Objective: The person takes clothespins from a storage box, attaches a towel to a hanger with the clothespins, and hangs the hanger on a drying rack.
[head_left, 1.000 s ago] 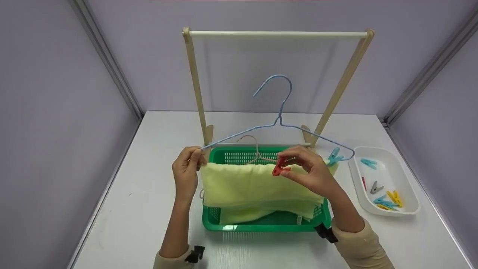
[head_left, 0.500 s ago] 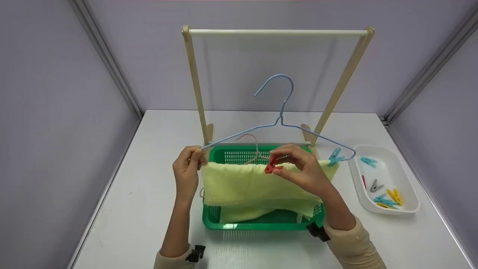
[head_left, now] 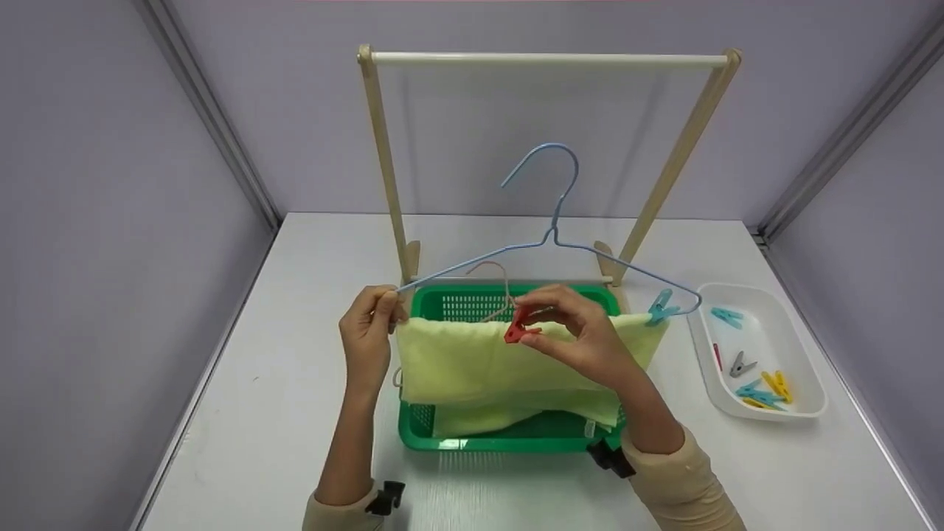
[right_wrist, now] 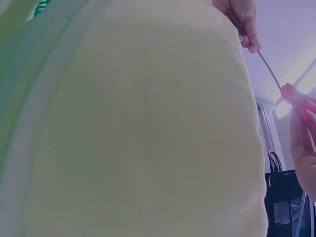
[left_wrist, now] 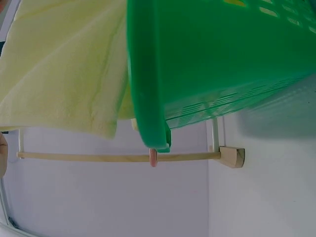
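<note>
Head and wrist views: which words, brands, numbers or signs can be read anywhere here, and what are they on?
No text can be read in any view.
White label at the lower edge of the yellow cloth: any print is too small to read.
Black boxy object in the right wrist view's background: pale marks near its top, too blurred to read.
Blue hanger, red clothespin, green basket: no lettering visible.

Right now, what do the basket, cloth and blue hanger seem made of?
Basket: likely glossy plastic, with moulded holes and bright highlights. Cloth: matte fabric, perhaps towelling, draping in soft folds. Blue hanger: probably coated metal wire, thin, smooth, bent at the neck.
</note>
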Demonstrator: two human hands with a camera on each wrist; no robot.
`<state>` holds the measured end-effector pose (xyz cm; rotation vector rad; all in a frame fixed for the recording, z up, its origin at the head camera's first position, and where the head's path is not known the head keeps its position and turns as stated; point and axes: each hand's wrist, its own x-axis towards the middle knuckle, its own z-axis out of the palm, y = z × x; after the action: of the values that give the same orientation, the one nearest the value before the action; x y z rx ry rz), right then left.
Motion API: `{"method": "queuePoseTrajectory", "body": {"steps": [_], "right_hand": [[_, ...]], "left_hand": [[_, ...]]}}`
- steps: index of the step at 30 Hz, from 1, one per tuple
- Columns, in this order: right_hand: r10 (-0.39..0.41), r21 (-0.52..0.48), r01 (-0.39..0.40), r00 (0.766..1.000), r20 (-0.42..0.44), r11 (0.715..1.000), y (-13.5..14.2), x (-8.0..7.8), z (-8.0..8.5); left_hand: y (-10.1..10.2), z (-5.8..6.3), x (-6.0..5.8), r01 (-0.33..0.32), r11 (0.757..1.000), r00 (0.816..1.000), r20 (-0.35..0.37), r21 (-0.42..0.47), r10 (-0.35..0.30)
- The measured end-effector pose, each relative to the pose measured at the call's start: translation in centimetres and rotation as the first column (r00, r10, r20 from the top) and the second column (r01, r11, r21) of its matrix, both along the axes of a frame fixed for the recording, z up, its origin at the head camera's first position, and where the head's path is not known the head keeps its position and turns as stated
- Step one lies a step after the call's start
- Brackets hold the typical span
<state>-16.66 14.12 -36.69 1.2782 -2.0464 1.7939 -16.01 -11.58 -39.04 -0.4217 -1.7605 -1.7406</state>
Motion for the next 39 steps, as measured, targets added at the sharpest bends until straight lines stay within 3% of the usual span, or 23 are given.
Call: {"method": "queuePoseTrajectory", "body": {"steps": [8,17,39], "right_hand": [[0.035,-0.002,-0.035,0.999,-0.003,0.999,-1.7,0.8,1.3],[0.012,0.013,-0.012,0.999,0.032,1.000,-2.2,0.0,-0.4],[0.029,0.014,-0.030,0.998,0.062,0.999,-4.4,-0.1,0.1]], "left_hand": [[-0.1,0.0,0.0,-0.004,1.000,1.000,0.004,-0.004,0.004],[0.0,0.0,0.0,-0.013,1.000,1.000,0.006,-0.009,0.013],[0.1,-0.1,-0.1,-0.011,1.000,1.000,0.007,-0.012,0.011]]}}
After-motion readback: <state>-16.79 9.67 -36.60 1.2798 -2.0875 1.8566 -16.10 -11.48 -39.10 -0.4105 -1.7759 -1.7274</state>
